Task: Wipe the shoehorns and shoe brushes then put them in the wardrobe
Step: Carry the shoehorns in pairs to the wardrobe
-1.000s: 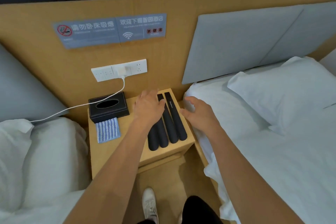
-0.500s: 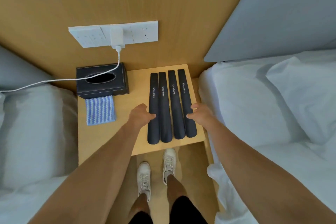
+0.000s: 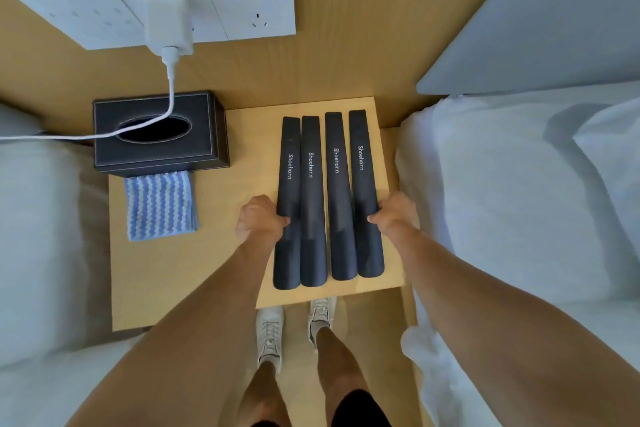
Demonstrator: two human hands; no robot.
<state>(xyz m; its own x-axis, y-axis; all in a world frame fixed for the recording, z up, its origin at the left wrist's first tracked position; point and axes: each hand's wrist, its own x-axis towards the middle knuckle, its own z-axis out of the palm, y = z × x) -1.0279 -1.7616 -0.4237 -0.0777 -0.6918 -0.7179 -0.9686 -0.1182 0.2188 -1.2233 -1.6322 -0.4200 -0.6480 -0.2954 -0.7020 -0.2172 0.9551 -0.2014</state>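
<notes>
Several black shoehorns (image 3: 313,191), each printed "Shoehorn", lie side by side lengthwise on the right half of the wooden nightstand (image 3: 214,274). My left hand (image 3: 258,224) grips the outer edge of the leftmost shoehorn (image 3: 290,146), thumb on top. My right hand (image 3: 396,215) grips the outer edge of the rightmost shoehorn (image 3: 360,132) the same way, so the row is squeezed between both hands. A folded blue-and-white striped cloth (image 3: 159,204) lies on the nightstand's left side. No shoe brushes or wardrobe are in view.
A black tissue box (image 3: 152,156) stands at the back left of the nightstand, a white charger cable (image 3: 166,107) draped over it from the wall socket (image 3: 242,3). White beds flank the nightstand on the left (image 3: 41,236) and right (image 3: 502,201). My feet stand below.
The view has dropped closer over the nightstand. Both hands slid from the far ends of the shoehorns back to their middles and closed on the outer edges of the row.
</notes>
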